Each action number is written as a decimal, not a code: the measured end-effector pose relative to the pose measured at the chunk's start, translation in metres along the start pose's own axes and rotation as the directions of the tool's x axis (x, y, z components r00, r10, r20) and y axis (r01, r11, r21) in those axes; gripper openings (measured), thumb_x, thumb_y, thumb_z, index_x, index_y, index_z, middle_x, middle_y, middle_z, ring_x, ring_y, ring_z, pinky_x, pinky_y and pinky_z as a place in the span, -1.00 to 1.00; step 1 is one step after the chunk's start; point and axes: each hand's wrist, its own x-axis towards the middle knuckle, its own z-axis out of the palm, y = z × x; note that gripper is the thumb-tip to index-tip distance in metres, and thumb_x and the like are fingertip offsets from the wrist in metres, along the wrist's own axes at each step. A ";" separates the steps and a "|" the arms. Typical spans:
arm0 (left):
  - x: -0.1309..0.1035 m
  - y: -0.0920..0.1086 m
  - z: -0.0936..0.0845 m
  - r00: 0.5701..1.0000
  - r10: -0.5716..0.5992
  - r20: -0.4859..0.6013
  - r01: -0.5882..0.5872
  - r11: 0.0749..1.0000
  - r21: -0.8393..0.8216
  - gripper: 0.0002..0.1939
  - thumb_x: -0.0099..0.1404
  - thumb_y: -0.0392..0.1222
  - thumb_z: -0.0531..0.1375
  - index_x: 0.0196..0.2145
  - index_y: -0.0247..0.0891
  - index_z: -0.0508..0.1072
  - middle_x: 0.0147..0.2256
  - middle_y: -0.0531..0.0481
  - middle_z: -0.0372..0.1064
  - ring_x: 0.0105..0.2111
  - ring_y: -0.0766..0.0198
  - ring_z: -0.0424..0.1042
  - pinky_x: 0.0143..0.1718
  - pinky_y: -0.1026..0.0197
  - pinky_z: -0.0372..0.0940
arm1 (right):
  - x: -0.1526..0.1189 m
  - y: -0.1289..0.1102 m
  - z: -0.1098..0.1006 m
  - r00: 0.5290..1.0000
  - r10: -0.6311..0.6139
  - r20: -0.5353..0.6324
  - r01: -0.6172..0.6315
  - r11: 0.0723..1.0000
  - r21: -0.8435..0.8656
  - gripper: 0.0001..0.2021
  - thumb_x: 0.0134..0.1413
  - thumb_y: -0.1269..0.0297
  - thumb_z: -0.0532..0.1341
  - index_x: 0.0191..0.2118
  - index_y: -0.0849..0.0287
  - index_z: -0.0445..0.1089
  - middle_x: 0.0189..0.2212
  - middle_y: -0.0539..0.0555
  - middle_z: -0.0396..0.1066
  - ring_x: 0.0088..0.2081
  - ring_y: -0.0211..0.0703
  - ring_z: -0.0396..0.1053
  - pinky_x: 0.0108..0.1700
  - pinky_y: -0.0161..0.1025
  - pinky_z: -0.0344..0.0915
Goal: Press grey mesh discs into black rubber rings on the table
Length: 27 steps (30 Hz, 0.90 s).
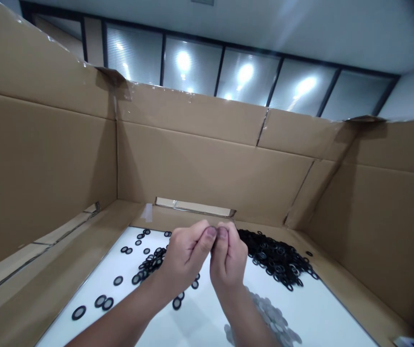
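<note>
My left hand (188, 250) and my right hand (230, 251) meet over the white board (199, 320), thumbs side by side and fingers curled in. Both are closed in a pinch at the same spot. A sliver of something dark shows between the thumb tips, but the fingers hide the rest. Right of my hands lies a heap of black rings (277, 258). Grey translucent discs (273, 318) are piled beside my right forearm. To the left, black rings with grey centres (152, 262) form a cluster, and several more, such as one ringed disc (79, 313), lie scattered.
Tall cardboard walls (192, 164) surround the board on the left, far side and right. A slot (194, 206) is cut low in the far wall. One loose black ring (309, 253) lies on the cardboard floor at right. Windows (246, 72) show above the box.
</note>
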 end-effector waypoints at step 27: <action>0.019 -0.014 -0.032 0.881 -0.330 0.339 0.445 0.820 -0.360 -0.84 0.31 -0.16 0.28 -0.34 -0.28 0.40 -0.43 0.11 0.27 -0.54 0.47 0.21 -0.53 0.38 0.19 | 0.039 0.012 -0.051 0.846 -0.073 0.528 0.025 0.995 0.097 -0.71 0.33 0.35 0.18 0.12 0.03 0.36 -0.18 0.03 0.46 -0.24 -0.25 0.41 -0.27 -0.33 0.35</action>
